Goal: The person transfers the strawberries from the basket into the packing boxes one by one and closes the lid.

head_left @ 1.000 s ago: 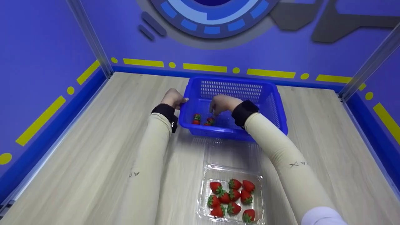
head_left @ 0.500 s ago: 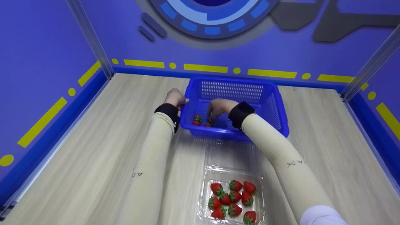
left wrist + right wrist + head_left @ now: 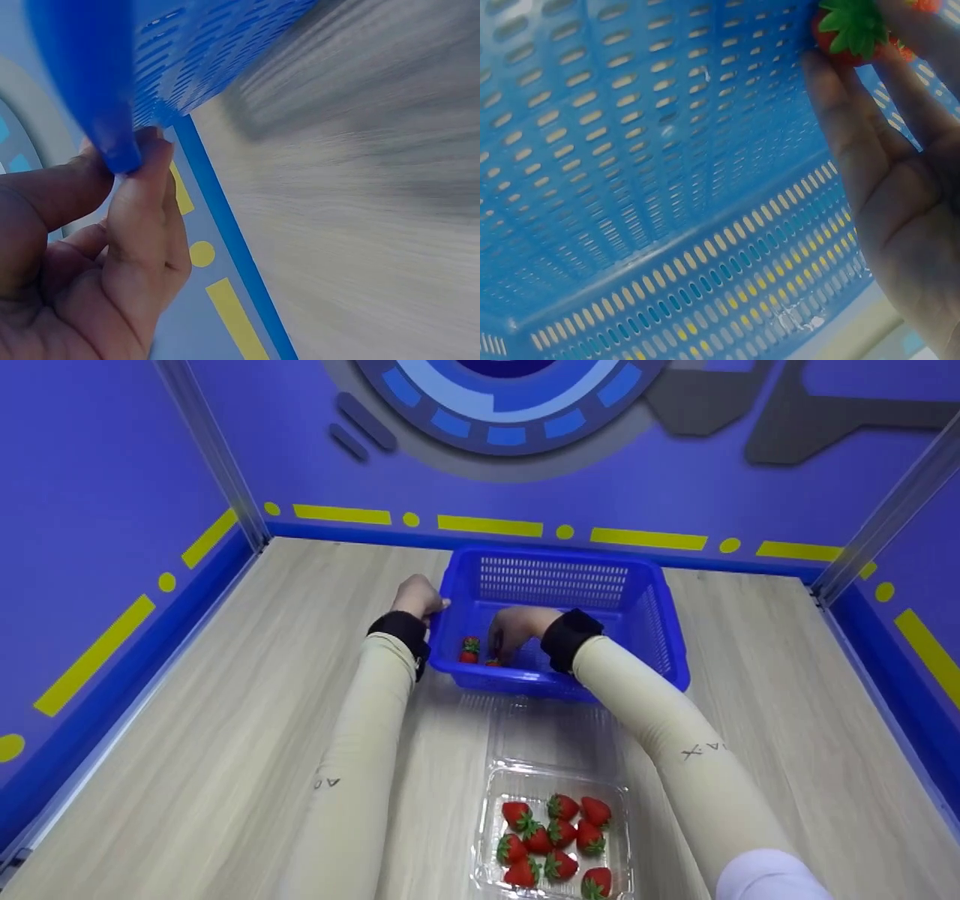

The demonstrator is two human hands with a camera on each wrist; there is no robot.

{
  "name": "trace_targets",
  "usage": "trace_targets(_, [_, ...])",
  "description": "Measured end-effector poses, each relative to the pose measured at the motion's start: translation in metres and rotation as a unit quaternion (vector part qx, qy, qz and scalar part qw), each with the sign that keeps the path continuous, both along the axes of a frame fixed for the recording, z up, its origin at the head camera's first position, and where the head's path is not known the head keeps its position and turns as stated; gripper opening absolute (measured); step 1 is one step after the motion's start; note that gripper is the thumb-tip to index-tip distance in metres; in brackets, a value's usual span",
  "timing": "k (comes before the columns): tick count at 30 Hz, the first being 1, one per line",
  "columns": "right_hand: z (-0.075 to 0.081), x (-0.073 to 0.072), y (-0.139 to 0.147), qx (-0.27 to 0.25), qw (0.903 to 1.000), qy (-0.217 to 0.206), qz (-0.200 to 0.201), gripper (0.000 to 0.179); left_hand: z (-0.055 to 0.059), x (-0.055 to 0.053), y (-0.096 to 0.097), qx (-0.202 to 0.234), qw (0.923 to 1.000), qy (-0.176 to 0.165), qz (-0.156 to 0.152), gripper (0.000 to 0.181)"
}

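Observation:
The blue plastic basket (image 3: 559, 556) stands at the back of the table. With thumb and fingers, my left hand (image 3: 418, 595) pinches its left rim; in the left wrist view that hand (image 3: 112, 247) grips the rim (image 3: 101, 112) from below. My right hand (image 3: 517, 628) reaches down inside the basket, at its front left. In the right wrist view, a strawberry (image 3: 851, 30) with green leaves sits between the thumb and fingers of that hand (image 3: 907, 187). Left of it, another strawberry (image 3: 469, 650) lies on the basket floor; more red shows behind the fingers, partly hidden.
A clear plastic box (image 3: 487, 817) with several strawberries (image 3: 561, 832) lies near the front of the wooden table (image 3: 247, 720). Its transparent lid (image 3: 555, 735) is folded back toward the basket. Blue panels (image 3: 97, 472) enclose the table at the back and sides.
My right hand has moved a little lower and to the left inside the basket, covering more of the strawberry there. The left hand still holds the rim.

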State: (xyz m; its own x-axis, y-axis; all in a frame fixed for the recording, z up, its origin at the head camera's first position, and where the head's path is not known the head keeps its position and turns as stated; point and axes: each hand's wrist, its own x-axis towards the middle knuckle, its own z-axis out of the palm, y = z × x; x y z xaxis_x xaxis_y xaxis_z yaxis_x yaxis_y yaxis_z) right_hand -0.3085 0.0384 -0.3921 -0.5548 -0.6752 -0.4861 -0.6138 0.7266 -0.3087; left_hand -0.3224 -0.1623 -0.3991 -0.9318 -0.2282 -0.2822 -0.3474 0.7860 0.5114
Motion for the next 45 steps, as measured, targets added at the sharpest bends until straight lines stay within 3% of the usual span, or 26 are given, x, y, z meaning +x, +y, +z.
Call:
trace_targets(3, [-0.001, 0.000, 0.001, -0.001, 1.0000, -0.007, -0.003, 0.030, 0.028, 0.027, 0.010, -0.001, 0.9999, -0.014, -0.004, 0.039])
trace_targets(6, [-0.002, 0.000, 0.003, -0.003, 1.0000, -0.008, -0.004, 0.030, 0.039, 0.039, 0.017, -0.008, 0.9998, -0.015, -0.010, 0.040])
trace_targets(14, [-0.002, 0.001, 0.005, -0.009, 0.9996, -0.018, -0.020, 0.033, 0.042, 0.045, 0.019, -0.006, 0.9999, -0.001, -0.015, 0.035])
trace_targets(19, [-0.001, 0.002, 0.008, -0.012, 0.9992, -0.018, -0.035, 0.031, 0.042, 0.050, 0.020, 0.021, 0.9995, 0.018, -0.017, 0.033])
trace_targets(26, [0.002, 0.002, 0.016, -0.017, 0.9996, 0.001, -0.023, 0.031, 0.043, 0.058, 0.020, 0.077, 0.9962, 0.032, -0.025, 0.035])
trace_targets(31, [0.020, 0.003, 0.023, -0.054, 0.9975, -0.001, -0.047, 0.033, 0.049, 0.064, 0.014, 0.055, 0.9940, 0.073, -0.060, 0.051])
trace_targets(34, [0.035, 0.003, 0.027, -0.079, 0.9953, 0.007, -0.055, 0.034, 0.058, 0.065, 0.010, 0.032, 0.9908, 0.105, -0.078, 0.052])
trace_targets(40, [0.064, 0.009, 0.039, -0.124, 0.9894, 0.050, -0.056, 0.034, 0.079, 0.071, 0.010, 0.038, 0.9816, 0.137, -0.128, 0.046])
trace_targets(45, [0.081, 0.024, 0.048, -0.156, 0.9842, 0.063, -0.057, 0.032, 0.093, 0.087, 0.018, 0.068, 0.9717, 0.138, -0.179, 0.046])
